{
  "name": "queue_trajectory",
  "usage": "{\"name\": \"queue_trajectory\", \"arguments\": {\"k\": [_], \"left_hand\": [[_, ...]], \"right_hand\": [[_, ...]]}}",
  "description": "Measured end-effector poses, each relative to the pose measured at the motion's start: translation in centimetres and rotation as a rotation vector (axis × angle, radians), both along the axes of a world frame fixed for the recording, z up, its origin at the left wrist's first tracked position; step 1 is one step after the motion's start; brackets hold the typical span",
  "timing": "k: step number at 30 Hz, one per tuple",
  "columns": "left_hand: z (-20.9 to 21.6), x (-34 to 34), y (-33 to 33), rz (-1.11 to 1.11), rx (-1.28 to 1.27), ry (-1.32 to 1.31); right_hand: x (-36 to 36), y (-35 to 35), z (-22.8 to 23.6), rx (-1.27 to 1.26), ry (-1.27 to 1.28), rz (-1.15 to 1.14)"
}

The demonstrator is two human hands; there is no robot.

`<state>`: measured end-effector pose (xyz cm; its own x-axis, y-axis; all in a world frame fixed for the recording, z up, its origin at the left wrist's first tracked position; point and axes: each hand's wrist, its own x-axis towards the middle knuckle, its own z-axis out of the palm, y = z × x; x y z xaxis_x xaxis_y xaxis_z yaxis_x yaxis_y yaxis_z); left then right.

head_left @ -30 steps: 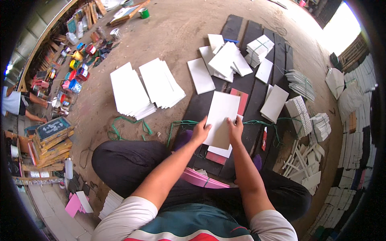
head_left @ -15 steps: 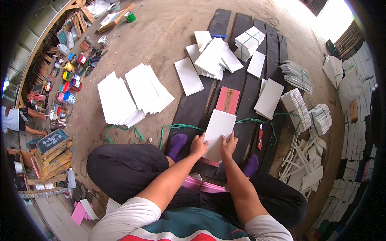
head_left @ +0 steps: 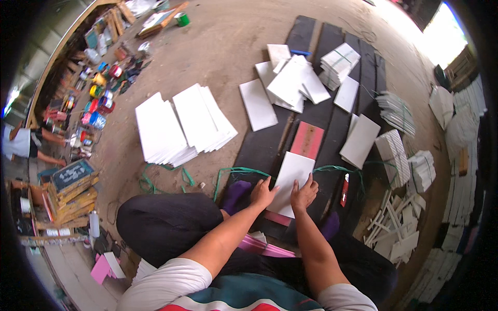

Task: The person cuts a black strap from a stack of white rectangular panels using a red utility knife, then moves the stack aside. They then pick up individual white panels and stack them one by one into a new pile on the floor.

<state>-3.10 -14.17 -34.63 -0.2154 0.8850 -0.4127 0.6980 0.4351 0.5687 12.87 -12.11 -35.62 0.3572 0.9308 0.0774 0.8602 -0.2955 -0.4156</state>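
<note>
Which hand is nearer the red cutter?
Right. The right hand, at the right edge of the white board, is left of the red cutter; the left hand is farther left, at the opposite edge.

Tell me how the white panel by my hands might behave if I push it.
The white panel is probably fairly stiff, judging by its straight edges. Its flat, rectangular shape suggests it would slide rather than roll. Lying broad side down over the pink board, it seems unlikely to tip.

Head view looks down at the fingers (head_left: 312, 187).
</note>
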Motion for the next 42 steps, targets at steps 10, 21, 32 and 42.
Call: {"name": "queue_trajectory", "arguments": {"k": [10,21,32,42], "left_hand": [[1.2,-17.4,7.9,1.099,0.747,0.067],[2.2,-23.8,6.5,1.458,0.836,-0.267],[8.6,-29.5,3.3,1.596,1.100,-0.111],[8.8,-28.0,2.5,1.533,0.780,0.147]], "right_hand": [[-21.1,8.6,8.4,0.045,0.391,0.752],[-32.0,10.8,13.7,-0.010,0.370,0.927],[-40.3,8.1,15.5,-0.200,0.663,0.658],[-37.2,7.4,13.7,-0.011,0.795,0.824]]}}
